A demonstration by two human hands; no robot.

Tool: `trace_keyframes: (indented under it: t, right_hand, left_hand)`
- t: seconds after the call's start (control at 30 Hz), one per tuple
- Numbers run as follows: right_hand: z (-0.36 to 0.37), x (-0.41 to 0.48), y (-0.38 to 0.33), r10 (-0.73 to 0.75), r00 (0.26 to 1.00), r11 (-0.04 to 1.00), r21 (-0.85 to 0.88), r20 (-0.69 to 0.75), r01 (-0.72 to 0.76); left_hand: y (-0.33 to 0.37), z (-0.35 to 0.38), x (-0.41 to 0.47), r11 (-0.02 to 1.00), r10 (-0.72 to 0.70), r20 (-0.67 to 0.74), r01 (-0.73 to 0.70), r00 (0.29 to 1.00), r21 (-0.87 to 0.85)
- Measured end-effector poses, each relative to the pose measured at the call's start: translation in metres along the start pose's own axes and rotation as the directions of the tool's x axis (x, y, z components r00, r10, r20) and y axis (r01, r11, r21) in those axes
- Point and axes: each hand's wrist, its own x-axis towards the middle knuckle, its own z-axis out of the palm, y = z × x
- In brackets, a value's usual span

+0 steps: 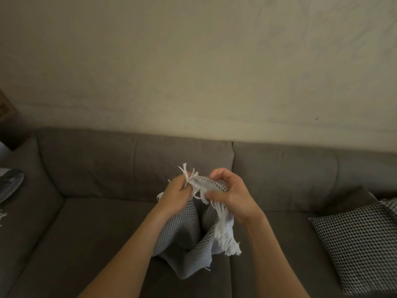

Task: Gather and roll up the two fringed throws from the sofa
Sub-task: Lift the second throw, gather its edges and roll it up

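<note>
The grey fringed throw (187, 229) hangs bunched above the middle seat of the sofa (107, 233). The left hand (175, 195) grips its white-tasselled edge, and the curled fingers (223, 175) of the right hand (233, 196) pinch it. A checked cushion (354, 239) lies at four o'clock, a grey cloth (9, 186) at nine, and a beige wall (193, 72) rises at twelve.

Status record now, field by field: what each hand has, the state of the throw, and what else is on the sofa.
left hand: grips the top edge of the throw
right hand: grips the same edge, close beside the left
throw: grey knit, bunched, hanging from both hands over the seat; not rolled
fringe: white, dangling below the right hand
sofa: grey-brown, against the wall
checked cushion: on the seat at the right
grey fabric: at the left edge, cut off; cannot tell if it is the second throw
</note>
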Motion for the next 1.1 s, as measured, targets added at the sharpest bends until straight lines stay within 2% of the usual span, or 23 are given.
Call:
trace_keyframes:
  t: [0.07, 0.13, 0.2, 0.3, 0.4, 0.47, 0.6, 0.67, 0.73, 0.8, 0.93, 1.0, 1.1]
  right_hand:
    - [0.000, 0.003, 0.007, -0.007, 0.998, 0.934, -0.356, -0.061, -0.016]
    - [0.006, 0.004, 0.014, -0.029, 0.996, 0.808, -0.589, -0.088, -0.029]
    - [0.013, 0.005, 0.022, -0.108, 0.989, 0.744, -0.668, -0.100, 0.014]
    - [0.016, 0.008, 0.022, -0.216, 0.975, 0.703, -0.701, -0.048, 0.121]
    - [0.016, 0.012, 0.016, -0.195, 0.979, 0.565, -0.822, -0.052, 0.069]
    - [0.017, 0.016, 0.017, -0.167, 0.978, 0.467, -0.884, -0.125, -0.033]
    - [0.006, 0.018, 0.038, 0.023, 0.942, 0.518, -0.801, -0.336, -0.298]
    - [-0.004, 0.018, 0.052, 0.083, 0.928, 0.625, -0.706, -0.364, -0.333]
    - [-0.007, 0.017, 0.055, 0.099, 0.929, 0.739, -0.599, -0.358, -0.309]
    - [-0.005, 0.016, 0.050, 0.064, 0.946, 0.767, -0.591, -0.318, -0.250]
    - [0.018, 0.014, 0.039, 0.043, 0.998, 0.808, -0.586, -0.044, -0.061]
    - [0.030, 0.016, 0.042, -0.061, 0.998, 0.848, -0.528, -0.032, 0.034]
    - [0.037, 0.022, 0.040, -0.165, 0.983, 0.810, -0.580, -0.079, 0.089]
  left_hand:
    - [0.002, 0.000, 0.002, 1.000, 0.023, -0.053, -0.022, 0.998, 0.008]
    - [0.006, 0.001, 0.003, 0.997, 0.062, -0.081, -0.058, 0.995, 0.048]
    - [0.012, 0.000, 0.004, 0.995, 0.065, -0.106, -0.056, 0.992, 0.085]
    - [0.014, -0.006, 0.007, 0.980, 0.077, -0.165, -0.044, 0.983, 0.195]
    - [0.016, -0.012, 0.008, 0.957, 0.075, -0.206, -0.013, 0.976, 0.290]
    - [0.017, -0.013, 0.008, 0.949, 0.071, -0.231, 0.006, 0.970, 0.315]
    - [0.016, -0.023, 0.011, 0.967, 0.010, -0.367, 0.084, 0.930, 0.239]
    - [0.014, -0.031, 0.012, 0.977, -0.038, -0.438, 0.126, 0.898, 0.173]
    - [0.011, -0.035, 0.013, 0.980, -0.040, -0.423, 0.119, 0.905, 0.161]
    - [0.008, -0.034, 0.012, 0.978, -0.009, -0.339, 0.079, 0.941, 0.194]
    - [0.008, -0.027, 0.009, 0.961, 0.012, -0.213, 0.047, 0.977, 0.272]
    - [0.012, -0.024, 0.008, 0.941, 0.010, -0.177, 0.050, 0.984, 0.336]
    - [0.016, -0.023, 0.007, 0.904, 0.046, -0.196, 0.043, 0.979, 0.426]
